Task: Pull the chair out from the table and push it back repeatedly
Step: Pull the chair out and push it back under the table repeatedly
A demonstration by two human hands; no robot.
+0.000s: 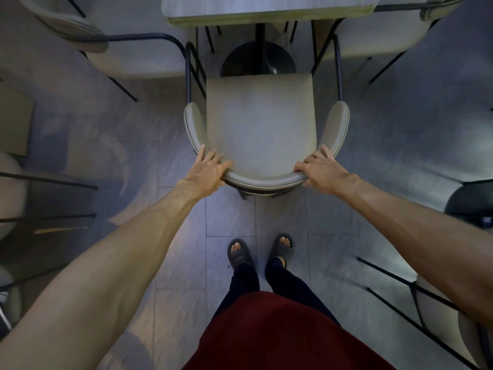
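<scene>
While left hand (pixel 209 169) and right hand (pixel 320 168) grip one chair (pixel 260 124) | one table (pixel 266 9)

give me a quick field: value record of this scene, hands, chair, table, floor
left hand: gripping the curved backrest, left end
right hand: gripping the curved backrest, right end
chair: beige seat, black metal frame, seat fully clear of the table edge
table: light top, black pedestal base showing in front of the chair
floor: grey tiles
feet: in dark slides, behind the chair
</scene>
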